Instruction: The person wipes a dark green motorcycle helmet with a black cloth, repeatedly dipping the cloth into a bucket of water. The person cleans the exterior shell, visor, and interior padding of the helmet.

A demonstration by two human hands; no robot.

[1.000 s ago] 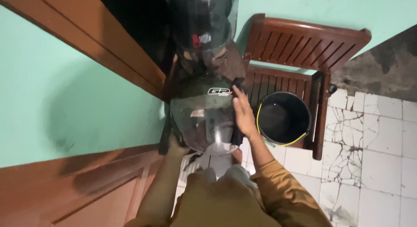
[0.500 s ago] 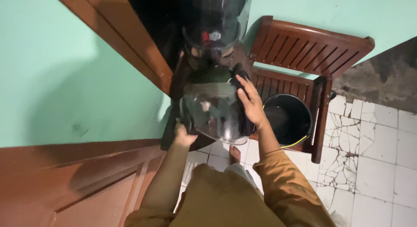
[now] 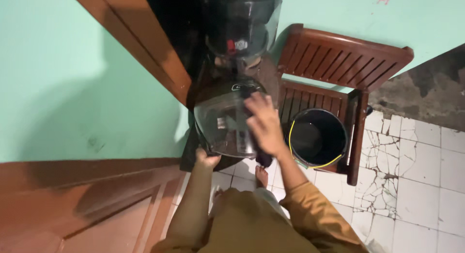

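You have two helmets in front of you. The nearer one, a dark helmet [image 3: 227, 118] with a clear visor, sits between your hands; the second helmet [image 3: 242, 28], also dark with a clear visor, stands just beyond it, higher in view.

Your left hand [image 3: 207, 159] cups the lower left rim of the dark helmet, its grip curled closed against the shell. Your right hand [image 3: 261, 124] lies flat across the visor's right side, fingers spread open, pressing a dark cloth [image 3: 264, 158] whose end hangs out below your palm; whether the fingers pinch the cloth cannot be told.

One wooden slatted chair [image 3: 339, 59] stands just to the right, touching or nearly touching the helmets' support. One black bucket [image 3: 317, 137] with a yellow handle sits on its seat, just beside your right forearm, so room on that side is tight.

On the left, a wooden door frame [image 3: 135, 45] and the green wall [image 3: 72, 88] close in, with one wooden door [image 3: 87, 204] below them. One bare foot [image 3: 261, 175] shows on the cracked white tile floor [image 3: 416, 185], which lies open to the right of the chair.
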